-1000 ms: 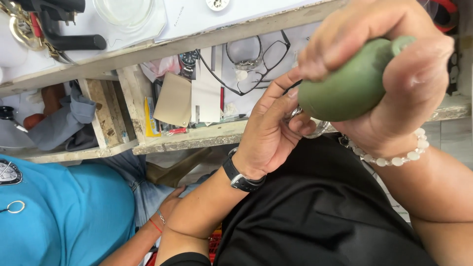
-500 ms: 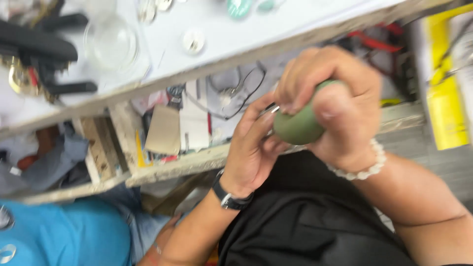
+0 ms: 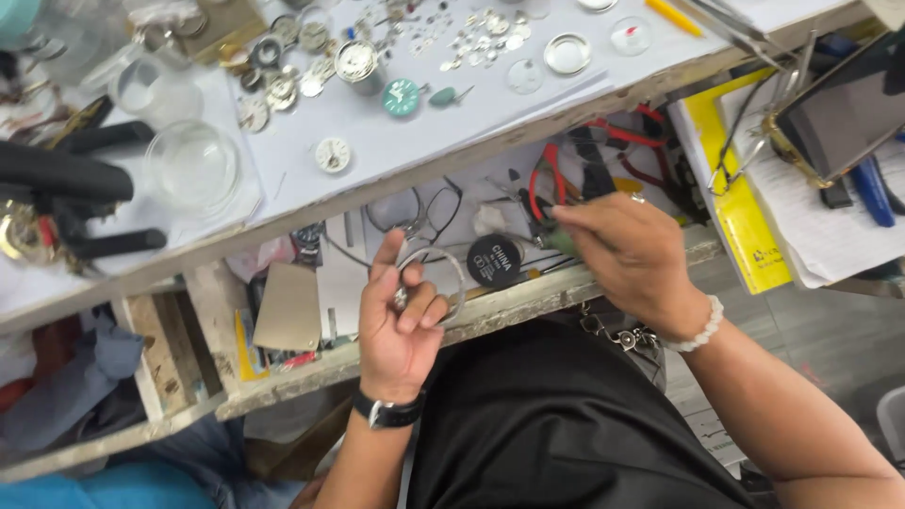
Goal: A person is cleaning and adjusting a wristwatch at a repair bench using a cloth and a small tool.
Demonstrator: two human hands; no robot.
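Head view: left hand (image 3: 401,325) pinches a metal watch with its bracelet (image 3: 436,283) between thumb and fingers, above the open drawer (image 3: 528,306). Right hand (image 3: 627,254), just beside it, closes around a green blower (image 3: 561,241). Advisable: steady the watch, aim the nozzle close.

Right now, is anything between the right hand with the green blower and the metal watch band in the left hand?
Nothing visible: the gap between right hand and watch band is open; a black round case lies below, in the drawer.

Bright even overhead light, white worktop (image 3: 396,151) nearly washed out, soft shadows in the drawer below, slight blur at the edges, centre stayed sharp
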